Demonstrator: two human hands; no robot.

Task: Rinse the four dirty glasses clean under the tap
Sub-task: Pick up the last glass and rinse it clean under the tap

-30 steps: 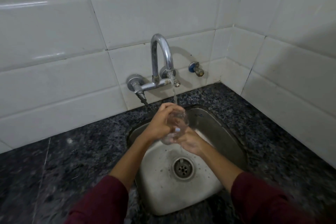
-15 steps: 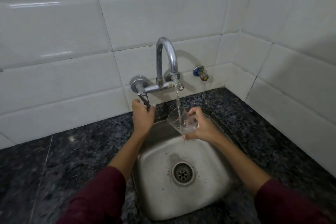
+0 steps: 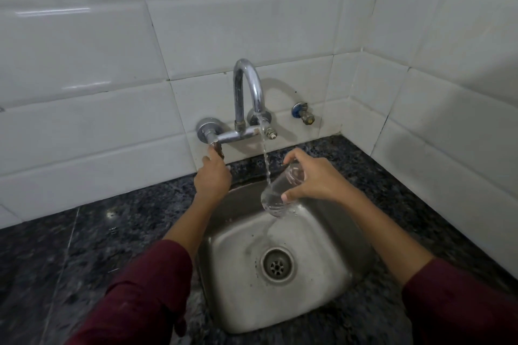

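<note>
My right hand (image 3: pixel 314 179) grips a clear glass (image 3: pixel 280 193) over the steel sink (image 3: pixel 330 283). The glass is tipped mouth-down to the left, and water pours from it into the basin. A thin stream still runs from the chrome tap (image 3: pixel 249 92) and falls just left of the glass. My left hand (image 3: pixel 213 179) reaches up to the tap handle (image 3: pixel 217 148) at the left of the fitting, with its fingers touching the handle. No other glasses are in view.
Dark speckled granite counter (image 3: pixel 84 246) surrounds the sink. White tiled walls meet in a corner at the back right. A small blue-capped valve (image 3: pixel 304 113) sticks out of the wall to the right of the tap. The drain (image 3: pixel 277 263) sits in the middle of the basin.
My left hand left the glass and went up to the tap handle. My right hand turned the glass from upright under the stream to tipped over, so it empties into the sink.
</note>
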